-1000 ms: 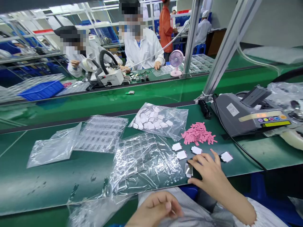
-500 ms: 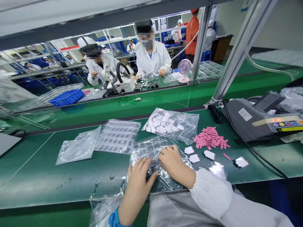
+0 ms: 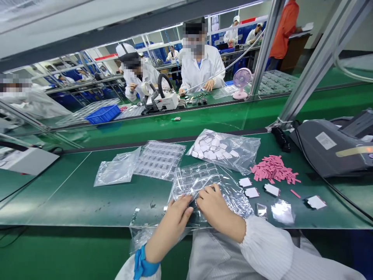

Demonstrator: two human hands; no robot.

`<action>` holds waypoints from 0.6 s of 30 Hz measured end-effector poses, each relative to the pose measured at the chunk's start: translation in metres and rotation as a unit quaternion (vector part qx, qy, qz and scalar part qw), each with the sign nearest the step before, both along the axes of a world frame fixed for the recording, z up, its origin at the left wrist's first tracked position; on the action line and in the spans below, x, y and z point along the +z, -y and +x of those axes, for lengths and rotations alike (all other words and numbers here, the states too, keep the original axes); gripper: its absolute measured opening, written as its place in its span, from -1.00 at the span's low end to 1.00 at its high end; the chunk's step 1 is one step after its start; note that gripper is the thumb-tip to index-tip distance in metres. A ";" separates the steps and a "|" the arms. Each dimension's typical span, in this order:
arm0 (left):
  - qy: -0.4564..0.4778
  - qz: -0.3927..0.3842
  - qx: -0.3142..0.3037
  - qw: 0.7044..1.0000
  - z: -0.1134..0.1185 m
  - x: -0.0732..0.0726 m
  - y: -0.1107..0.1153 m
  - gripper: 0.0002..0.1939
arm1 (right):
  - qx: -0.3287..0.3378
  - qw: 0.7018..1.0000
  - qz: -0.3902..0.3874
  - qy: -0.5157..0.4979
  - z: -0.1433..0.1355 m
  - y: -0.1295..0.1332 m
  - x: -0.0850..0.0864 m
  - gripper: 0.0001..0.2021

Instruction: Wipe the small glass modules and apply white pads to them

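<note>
A clear plastic tray [image 3: 201, 173] with rows of pockets lies at the table's front edge, in or under a crinkled clear plastic bag [image 3: 233, 198]. My left hand [image 3: 177, 217] rests on the tray's near left part, fingers stretched out and thumb apart. Beside it, my right hand [image 3: 215, 208] bends its fingers down onto the film over the tray; its fingertips are partly hidden. To the right lie several white-topped small parts [image 3: 272, 189], a pile of pink strips [image 3: 274, 169] and a shiny film packet [image 3: 282, 212].
Behind the tray is a bag of white pieces [image 3: 217, 146]; a second pocketed tray [image 3: 160, 159] and a flat plastic bag [image 3: 116, 169] lie left. A grey machine [image 3: 329, 144] with a black cable stands right. Co-workers sit across the bench, near a pink fan [image 3: 241, 81].
The view has swung left, so things appear farther right. My left hand's fingers and thumb have come closer together over the tray. My right hand stays on the film.
</note>
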State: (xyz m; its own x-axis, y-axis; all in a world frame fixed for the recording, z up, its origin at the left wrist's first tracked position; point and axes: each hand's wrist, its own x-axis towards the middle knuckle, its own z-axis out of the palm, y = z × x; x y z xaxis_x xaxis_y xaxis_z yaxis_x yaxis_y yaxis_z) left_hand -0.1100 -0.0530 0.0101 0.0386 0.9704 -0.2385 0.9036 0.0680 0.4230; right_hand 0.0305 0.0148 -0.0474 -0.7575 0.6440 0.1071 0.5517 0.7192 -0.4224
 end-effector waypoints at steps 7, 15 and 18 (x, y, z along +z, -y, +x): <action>-0.024 0.009 -0.004 1.000 0.006 -0.002 -0.005 -0.54 | -0.112 0.973 -0.120 -0.165 0.027 -0.002 0.019 -0.86; 0.213 0.181 0.044 0.959 0.050 -0.023 -0.002 -0.50 | -0.144 0.846 -0.302 -0.415 0.081 0.025 0.039 -0.90; 0.350 0.143 0.041 0.925 0.076 -0.028 -0.006 -0.59 | -0.145 0.796 -0.357 -0.467 0.091 0.031 0.041 -0.82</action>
State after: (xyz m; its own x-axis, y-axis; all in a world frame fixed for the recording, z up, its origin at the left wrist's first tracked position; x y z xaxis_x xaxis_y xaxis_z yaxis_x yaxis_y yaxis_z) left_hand -0.0341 -0.0465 -0.0180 0.0090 0.9964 0.0838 0.3974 -0.0804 0.9141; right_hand 0.1214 -0.0166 -0.0062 -0.3701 0.9267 0.0645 -0.1426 0.0119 -0.9897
